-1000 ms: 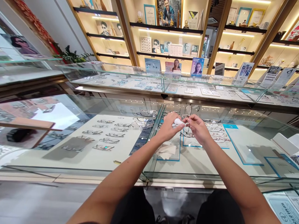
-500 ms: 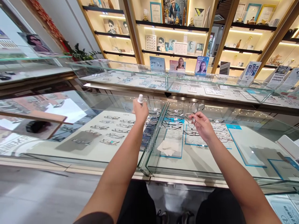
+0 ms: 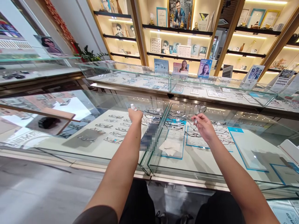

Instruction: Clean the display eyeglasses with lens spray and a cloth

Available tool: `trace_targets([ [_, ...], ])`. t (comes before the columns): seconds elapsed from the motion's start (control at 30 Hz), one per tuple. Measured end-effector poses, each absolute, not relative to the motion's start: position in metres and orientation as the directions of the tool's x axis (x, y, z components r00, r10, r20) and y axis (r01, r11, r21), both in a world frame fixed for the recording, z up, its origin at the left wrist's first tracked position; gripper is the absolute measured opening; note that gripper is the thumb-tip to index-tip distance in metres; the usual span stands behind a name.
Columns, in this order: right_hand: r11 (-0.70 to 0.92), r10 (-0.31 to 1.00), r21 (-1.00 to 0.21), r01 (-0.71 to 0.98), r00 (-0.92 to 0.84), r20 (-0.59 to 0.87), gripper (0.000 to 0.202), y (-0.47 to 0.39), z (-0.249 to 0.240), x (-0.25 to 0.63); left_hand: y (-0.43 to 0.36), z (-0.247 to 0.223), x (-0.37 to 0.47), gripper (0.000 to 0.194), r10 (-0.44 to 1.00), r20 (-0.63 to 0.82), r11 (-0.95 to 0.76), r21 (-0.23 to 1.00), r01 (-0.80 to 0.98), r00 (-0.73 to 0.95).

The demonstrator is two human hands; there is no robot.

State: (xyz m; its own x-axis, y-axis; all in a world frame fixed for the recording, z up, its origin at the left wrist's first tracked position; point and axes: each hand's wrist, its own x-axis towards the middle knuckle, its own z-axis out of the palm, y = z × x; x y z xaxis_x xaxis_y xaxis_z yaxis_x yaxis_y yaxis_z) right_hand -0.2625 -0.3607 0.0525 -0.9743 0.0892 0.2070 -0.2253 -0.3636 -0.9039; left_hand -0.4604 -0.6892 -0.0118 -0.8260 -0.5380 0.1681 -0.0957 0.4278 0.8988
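My left hand (image 3: 135,115) is wrapped round a small white bottle (image 3: 133,107), whose cap shows above the fingers, over the left glass counter. My right hand (image 3: 203,125) pinches a pair of thin-framed eyeglasses (image 3: 199,109) and holds them up above the right counter. Rows of eyeglasses (image 3: 173,125) lie between and around the hands. A crumpled white cloth (image 3: 169,147) is on the right counter, left of and nearer than my right hand. A dark blue item (image 3: 149,136), partly pixelated, is beside the seam.
The glass counter (image 3: 210,174) spans the view in front of me. Farther back is a second glass case (image 3: 169,84) with upright cards on it. A white stand (image 3: 289,150) is at the right. At the left, a dark object (image 3: 48,122) is near a wooden-edged tray.
My left hand has moved left and slightly down with the bottle, away from my right hand. The right hand still holds the eyeglasses in nearly the same place. The view has shifted a little.
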Motion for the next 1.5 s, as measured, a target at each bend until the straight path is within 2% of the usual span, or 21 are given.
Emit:
trace_targets([
  [0.07, -0.353, 0.087, -0.907, -0.228, -0.974, 0.211, 0.04, -0.361, 0.052, -0.262, -0.688, -0.011, -0.46, 0.036, -0.618, 0.082, 0.362, 0.912, -0.191, -0.782],
  [0.17, -0.338, 0.083, -0.914, -0.226, -0.974, 0.21, 0.039, -0.361, 0.052, -0.262, -0.686, -0.007, -0.457, 0.038, -0.66, 0.02, 0.306, 0.92, -0.244, -0.751],
  [0.57, -0.311, 0.08, -0.924, -0.221, -0.975, 0.206, 0.043, -0.361, 0.052, -0.263, -0.683, 0.006, -0.447, 0.041, -0.673, -0.041, 0.264, 0.919, -0.292, -0.738],
  [0.73, -0.319, 0.078, -0.921, -0.226, -0.974, 0.212, 0.041, -0.361, 0.052, -0.262, -0.675, 0.019, -0.437, 0.058, -0.721, -0.029, 0.254, 0.919, -0.302, -0.692],
  [0.83, -0.31, 0.089, -0.923, -0.228, -0.974, 0.21, 0.04, -0.359, 0.053, -0.262, -0.666, 0.035, -0.425, 0.073, -0.794, 0.084, 0.284, 0.927, -0.245, -0.602],
  [0.9, -0.307, 0.104, -0.922, -0.237, -0.971, 0.215, 0.04, -0.357, 0.054, -0.263, -0.659, 0.05, -0.413, 0.069, -0.803, 0.301, 0.383, 0.922, -0.059, -0.515],
  [0.97, -0.325, 0.116, -0.912, -0.248, -0.968, 0.222, 0.04, -0.355, 0.056, -0.264, -0.65, 0.065, -0.397, 0.052, -0.707, 0.532, 0.507, 0.841, 0.19, -0.466],
  [1.03, -0.359, 0.127, -0.898, -0.255, -0.966, 0.224, 0.041, -0.354, 0.057, -0.264, -0.64, 0.079, -0.379, 0.025, -0.5, 0.655, 0.53, 0.749, 0.399, -0.566],
  [1.07, -0.374, 0.132, -0.891, -0.258, -0.965, 0.225, 0.041, -0.353, 0.057, -0.265, -0.635, 0.084, -0.37, 0.013, -0.338, 0.68, 0.499, 0.716, 0.488, -0.651],
  [1.1, -0.382, 0.137, -0.886, -0.261, -0.965, 0.225, 0.041, -0.353, 0.057, -0.265, -0.629, 0.088, -0.361, 0.009, -0.14, 0.681, 0.452, 0.69, 0.565, -0.719],
  [1.13, -0.385, 0.14, -0.884, -0.264, -0.964, 0.226, 0.041, -0.353, 0.057, -0.265, -0.623, 0.09, -0.352, 0.014, 0.089, 0.644, 0.401, 0.676, 0.619, -0.76],
  [1.2, -0.375, 0.138, -0.887, -0.267, -0.963, 0.231, 0.04, -0.352, 0.057, -0.265, -0.611, 0.089, -0.338, 0.023, 0.51, 0.463, 0.349, 0.659, 0.666, -0.725],
  [1.23, -0.368, 0.135, -0.89, -0.268, -0.963, 0.234, 0.039, -0.352, 0.056, -0.265, -0.605, 0.087, -0.333, 0.025, 0.655, 0.342, 0.357, 0.646, 0.675, -0.674],
  [1.3, -0.355, 0.132, -0.895, -0.269, -0.963, 0.237, 0.037, -0.352, 0.056, -0.265, -0.593, 0.08, -0.324, 0.026, 0.825, 0.041, 0.426, 0.612, 0.667, -0.564],
  [1.37, -0.35, 0.136, -0.898, -0.267, -0.963, 0.233, 0.037, -0.352, 0.055, -0.265, -0.582, 0.071, -0.319, 0.027, 0.84, -0.265, 0.535, 0.553, 0.639, -0.474],
  [1.4, -0.351, 0.136, -0.898, -0.264, -0.964, 0.23, 0.037, -0.352, 0.055, -0.264, -0.577, 0.066, -0.317, 0.028, 0.812, -0.373, 0.584, 0.51, 0.632, -0.448],
  [1.43, -0.353, 0.136, -0.898, -0.263, -0.964, 0.229, 0.037, -0.352, 0.055, -0.264, -0.573, 0.063, -0.315, 0.03, 0.782, -0.442, 0.619, 0.467, 0.631, -0.44],
  [1.5, -0.358, 0.131, -0.895, -0.265, -0.964, 0.233, 0.037, -0.352, 0.056, -0.264, -0.568, 0.057, -0.311, 0.033, 0.749, -0.481, 0.649, 0.395, 0.65, -0.456],
])
